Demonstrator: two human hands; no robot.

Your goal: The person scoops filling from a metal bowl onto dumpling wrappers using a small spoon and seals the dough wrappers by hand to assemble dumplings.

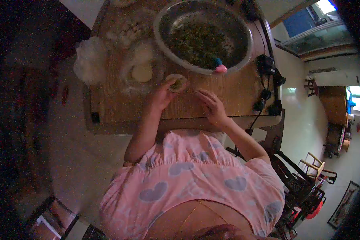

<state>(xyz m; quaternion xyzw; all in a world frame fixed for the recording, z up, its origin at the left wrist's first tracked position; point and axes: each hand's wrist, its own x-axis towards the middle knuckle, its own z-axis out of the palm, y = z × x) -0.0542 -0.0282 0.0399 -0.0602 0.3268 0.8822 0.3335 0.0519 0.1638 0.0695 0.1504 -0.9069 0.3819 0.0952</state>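
My left hand (163, 95) holds a round dumpling wrapper (181, 79) above the near part of the wooden table. Greenish filling (176, 84) sits in the middle of the wrapper, which is not folded closed. To its right, my right hand (213, 106) hovers with fingers stretched out and nothing visible in them. Beyond both hands stands a large metal basin (159, 40) with chopped green filling (200, 42) in it. A utensil with a pink end (221, 69) and a blue part rests at the basin's near rim. Flat pale wrappers (142, 74) lie left of my left hand.
Small dough pieces (130, 32) lie on floured wood at the back left. A white plastic bag (90, 60) hangs at the table's left edge. Black adapters and cables (265, 66) run along the right side. Chairs (314, 168) stand farther right on the floor.
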